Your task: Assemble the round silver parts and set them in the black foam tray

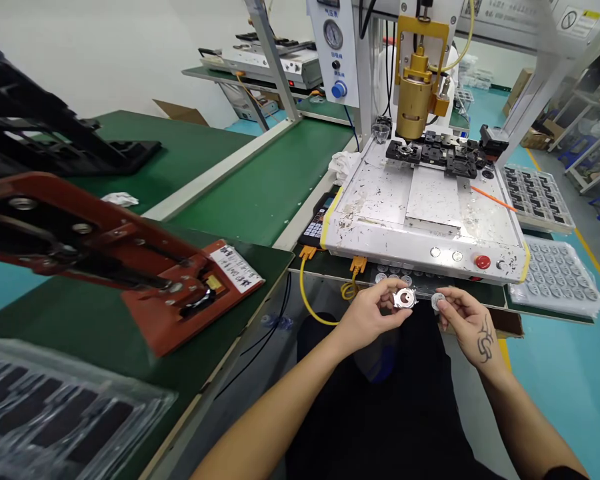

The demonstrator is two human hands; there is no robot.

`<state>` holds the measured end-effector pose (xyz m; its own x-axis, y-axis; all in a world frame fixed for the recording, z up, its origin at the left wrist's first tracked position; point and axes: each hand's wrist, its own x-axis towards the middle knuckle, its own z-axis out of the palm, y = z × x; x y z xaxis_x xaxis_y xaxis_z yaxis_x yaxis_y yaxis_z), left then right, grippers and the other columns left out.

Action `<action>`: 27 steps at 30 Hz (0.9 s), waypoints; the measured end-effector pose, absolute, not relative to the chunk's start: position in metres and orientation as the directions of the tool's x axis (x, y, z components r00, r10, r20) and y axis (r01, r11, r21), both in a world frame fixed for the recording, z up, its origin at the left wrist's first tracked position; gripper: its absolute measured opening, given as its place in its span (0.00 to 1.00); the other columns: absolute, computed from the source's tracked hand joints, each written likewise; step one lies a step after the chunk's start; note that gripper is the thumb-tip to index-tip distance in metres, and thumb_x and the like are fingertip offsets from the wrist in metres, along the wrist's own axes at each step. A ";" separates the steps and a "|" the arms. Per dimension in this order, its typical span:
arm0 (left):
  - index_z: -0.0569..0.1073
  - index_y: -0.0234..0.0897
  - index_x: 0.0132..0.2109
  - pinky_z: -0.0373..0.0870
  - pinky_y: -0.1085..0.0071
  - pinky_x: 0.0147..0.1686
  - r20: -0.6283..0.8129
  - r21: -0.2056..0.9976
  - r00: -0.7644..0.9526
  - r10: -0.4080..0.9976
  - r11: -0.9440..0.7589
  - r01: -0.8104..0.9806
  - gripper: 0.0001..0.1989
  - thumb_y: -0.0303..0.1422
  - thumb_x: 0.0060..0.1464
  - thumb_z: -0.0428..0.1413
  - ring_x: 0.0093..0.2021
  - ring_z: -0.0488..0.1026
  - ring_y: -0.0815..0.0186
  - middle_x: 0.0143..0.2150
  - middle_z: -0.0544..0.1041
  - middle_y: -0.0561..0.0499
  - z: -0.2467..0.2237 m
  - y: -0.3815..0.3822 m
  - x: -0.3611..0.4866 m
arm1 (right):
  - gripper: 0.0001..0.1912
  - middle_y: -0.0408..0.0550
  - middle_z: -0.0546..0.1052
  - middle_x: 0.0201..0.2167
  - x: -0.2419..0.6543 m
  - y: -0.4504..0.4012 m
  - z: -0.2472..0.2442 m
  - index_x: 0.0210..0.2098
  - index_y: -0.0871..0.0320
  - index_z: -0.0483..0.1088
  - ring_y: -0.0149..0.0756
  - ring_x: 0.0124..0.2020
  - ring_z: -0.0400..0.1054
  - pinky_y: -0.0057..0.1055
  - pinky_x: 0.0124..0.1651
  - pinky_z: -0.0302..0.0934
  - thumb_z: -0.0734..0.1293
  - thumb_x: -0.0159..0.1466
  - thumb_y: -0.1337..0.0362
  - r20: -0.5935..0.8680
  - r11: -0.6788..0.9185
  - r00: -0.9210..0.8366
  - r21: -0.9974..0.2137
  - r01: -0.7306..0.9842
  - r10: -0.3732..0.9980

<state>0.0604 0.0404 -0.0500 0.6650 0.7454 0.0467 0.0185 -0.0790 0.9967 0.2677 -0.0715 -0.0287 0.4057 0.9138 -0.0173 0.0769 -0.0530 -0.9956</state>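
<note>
Just short of the front edge of the machine, above the lap, left hand pinches a case, round face tipped toward the wearer, long axis roughly left-right, right hand pinching a disc, clear gap between the two.

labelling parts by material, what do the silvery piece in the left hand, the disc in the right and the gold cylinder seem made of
Silvery piece, left hand: probably polished metal, from its glints. Disc, right hand: pale grey, fairly matt; metal or plastic, too small to tell. Gold cylinder: likely smooth metal, brass or coated, from its curved sheen.
</note>
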 end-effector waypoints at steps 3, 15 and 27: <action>0.74 0.37 0.58 0.83 0.59 0.52 -0.113 0.941 0.653 0.749 0.292 -0.172 0.27 0.35 0.54 0.72 0.47 0.86 0.57 0.52 0.84 0.44 -0.039 0.027 0.049 | 0.18 0.41 0.76 0.24 0.259 -0.063 -0.027 0.40 0.54 0.78 0.33 0.22 0.68 0.33 0.27 0.67 0.80 0.62 0.48 -0.119 -0.099 0.339 -0.992 -0.074 0.933; 0.79 0.36 0.62 0.79 0.46 0.63 -0.207 0.793 0.608 0.766 0.496 -0.355 0.26 0.40 0.61 0.70 0.56 0.84 0.48 0.56 0.85 0.39 -0.025 0.008 0.026 | 0.19 0.38 0.72 0.21 0.249 -0.057 -0.025 0.36 0.54 0.71 0.29 0.19 0.62 0.28 0.24 0.55 0.76 0.67 0.47 -0.212 -0.193 0.091 -0.965 -0.178 0.973; 0.80 0.37 0.63 0.79 0.47 0.63 -0.133 0.837 0.599 0.789 0.414 -0.358 0.25 0.43 0.64 0.67 0.60 0.81 0.47 0.61 0.82 0.40 -0.019 -0.003 0.021 | 0.18 0.49 0.76 0.43 0.233 -0.054 -0.006 0.34 0.54 0.73 0.38 0.37 0.67 0.34 0.39 0.62 0.72 0.70 0.46 -0.029 -0.041 0.081 -0.988 0.147 0.996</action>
<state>0.0212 -0.0031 -0.0190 0.5994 0.7892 -0.1334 -0.3583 0.4136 0.8370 0.2330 -0.0544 -0.0058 0.0808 0.9963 -0.0291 0.1467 -0.0408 -0.9883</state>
